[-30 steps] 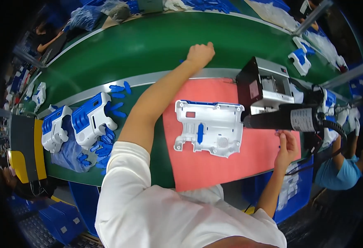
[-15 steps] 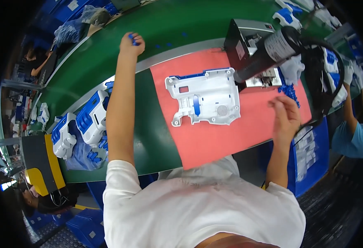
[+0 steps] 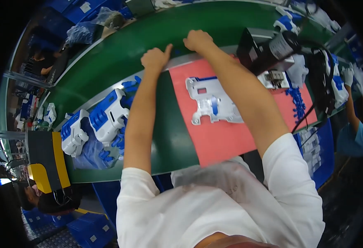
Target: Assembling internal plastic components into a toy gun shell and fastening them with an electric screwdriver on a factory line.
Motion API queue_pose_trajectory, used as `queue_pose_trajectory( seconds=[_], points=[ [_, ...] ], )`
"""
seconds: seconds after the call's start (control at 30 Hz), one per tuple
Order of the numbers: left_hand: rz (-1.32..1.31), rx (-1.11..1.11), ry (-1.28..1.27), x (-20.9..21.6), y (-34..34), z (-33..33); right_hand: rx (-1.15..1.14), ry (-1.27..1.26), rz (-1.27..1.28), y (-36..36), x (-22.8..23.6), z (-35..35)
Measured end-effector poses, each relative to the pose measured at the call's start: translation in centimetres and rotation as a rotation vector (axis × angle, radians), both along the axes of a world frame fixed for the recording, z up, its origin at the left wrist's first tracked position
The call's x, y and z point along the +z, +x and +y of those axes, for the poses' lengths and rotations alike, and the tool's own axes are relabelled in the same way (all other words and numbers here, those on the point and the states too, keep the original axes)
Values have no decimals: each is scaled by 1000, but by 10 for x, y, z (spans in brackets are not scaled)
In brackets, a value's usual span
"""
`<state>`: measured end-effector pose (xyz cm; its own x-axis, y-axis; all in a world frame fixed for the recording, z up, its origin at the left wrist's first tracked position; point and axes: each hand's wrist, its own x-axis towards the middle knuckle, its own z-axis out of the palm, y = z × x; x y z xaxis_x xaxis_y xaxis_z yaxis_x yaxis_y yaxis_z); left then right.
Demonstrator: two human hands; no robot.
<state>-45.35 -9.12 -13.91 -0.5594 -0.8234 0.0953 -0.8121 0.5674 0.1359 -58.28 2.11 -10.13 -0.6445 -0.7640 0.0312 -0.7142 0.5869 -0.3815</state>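
Both my arms reach forward to the far edge of the bench, where a grey rail meets the green conveyor belt (image 3: pixel 119 53). My left hand (image 3: pixel 156 58) has its fingers curled and its thumb raised. My right hand (image 3: pixel 198 40) is a closed fist right beside it, on the rail. I see nothing held in either hand. A white plastic housing (image 3: pixel 212 103) with a blue insert lies flat on the red mat (image 3: pixel 227 140), under my right forearm. Small blue parts (image 3: pixel 128 87) lie just left of my left wrist.
Two white-and-blue housings (image 3: pixel 107 115) (image 3: pixel 74 134) sit at the left over a bag of blue parts (image 3: pixel 92 153). A black box (image 3: pixel 249 47) and a hanging power screwdriver (image 3: pixel 281 46) stand at the right, with loose blue bits (image 3: pixel 297 101) below. A co-worker (image 3: pixel 355 132) stands far right.
My right hand has left the near right side of the mat and reached forward beside my left hand. My left hand has drawn back from the belt towards the rail.
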Motion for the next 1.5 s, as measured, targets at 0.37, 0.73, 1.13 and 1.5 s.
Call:
queue_pose_trajectory(
  seconds=[0.37, 0.73, 1.13, 1.5],
  points=[
    [205, -209, -91, -15, 19, -4, 111, 235, 122, -7, -31, -39],
    [-154, -262, -140, -16, -12, -3, 472, -508, -248, 116, 90, 203],
    [-93, -291, -284, -30, 27, -35, -700, -489, 100, -19, -52, 363],
    [971, -284, 568, 90, 66, 118, -576, -1404, -779, 57, -13, 354]
  ],
)
